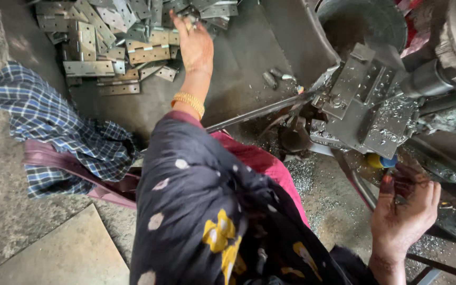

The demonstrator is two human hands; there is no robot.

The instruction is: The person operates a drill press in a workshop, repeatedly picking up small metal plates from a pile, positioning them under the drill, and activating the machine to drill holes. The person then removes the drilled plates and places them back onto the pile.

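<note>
My left hand [195, 43] reaches out to a heap of flat metal hinge plates [113, 39] on the floor at the top left, its fingers closed on a small metal piece [190, 22] at the heap's edge. A gold bangle [188, 103] sits on that wrist. My right hand [405, 208] is at the lower right, fingers curled around a dark lever or handle by a yellow and blue knob [380, 161]. Just above it stands a machine with a steel jig [365, 103] covered in metal shavings. My dark patterned sleeve [212, 211] fills the middle.
A blue checked cloth [54, 126] lies on the floor at the left over a maroon strap. A dark round tub [362, 21] stands at the top right. A flat board [64, 253] lies at the bottom left. Metal shavings litter the floor near the machine.
</note>
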